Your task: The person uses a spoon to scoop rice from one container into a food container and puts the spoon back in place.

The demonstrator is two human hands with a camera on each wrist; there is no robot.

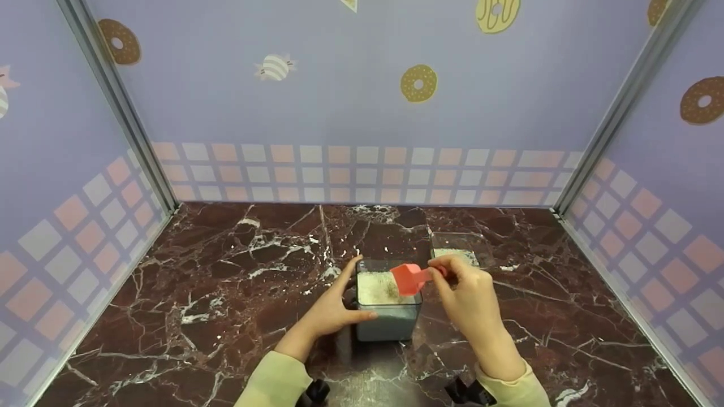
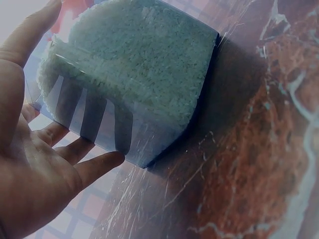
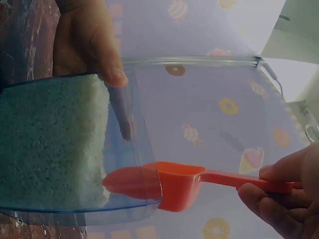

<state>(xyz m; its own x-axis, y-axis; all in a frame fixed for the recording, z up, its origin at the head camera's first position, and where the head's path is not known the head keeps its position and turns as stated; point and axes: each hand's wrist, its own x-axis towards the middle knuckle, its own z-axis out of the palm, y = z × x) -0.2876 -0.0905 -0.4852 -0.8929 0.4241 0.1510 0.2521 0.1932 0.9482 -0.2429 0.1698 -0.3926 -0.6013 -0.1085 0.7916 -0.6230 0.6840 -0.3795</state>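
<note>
A clear, bluish square container [image 1: 387, 327] stands on the dark marbled table, filled with white rice [image 2: 144, 50] to a little below its rim. My left hand [image 1: 335, 310] holds it at the left, thumb along the near side and fingers spread against the left wall. Between thumb and fingers, my right hand [image 1: 470, 291] pinches the handle of a red scoop [image 1: 408, 280]. The scoop's bowl overlaps the container's right rim, and in the right wrist view its tip [image 3: 129, 183] shows through the clear wall, right at the rice surface.
Behind my right hand lies a second clear container [image 1: 472, 240] with some rice in it, partly hidden by the hand. White crumbs and grains dot the table [image 1: 271, 305]. Patterned lilac panels [image 1: 339, 113] enclose the back and both sides.
</note>
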